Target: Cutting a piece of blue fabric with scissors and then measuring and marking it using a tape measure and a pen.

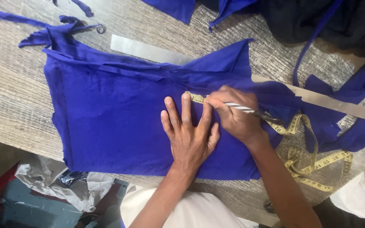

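Left hand flat on blue cloth, right hand gripping striped pencil, tip possibly hidden, over tape measure, steel ruler behind

Head camera looks steeply down (close) at table.

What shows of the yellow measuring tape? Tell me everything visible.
The measuring tape is a soft yellow band with dark markings. One end lies flat on the blue cloth, pinned under the left hand's fingertips and passing beneath the right hand, which holds a striped pencil. The rest trails right off the cloth and lies in loose loops on the table.
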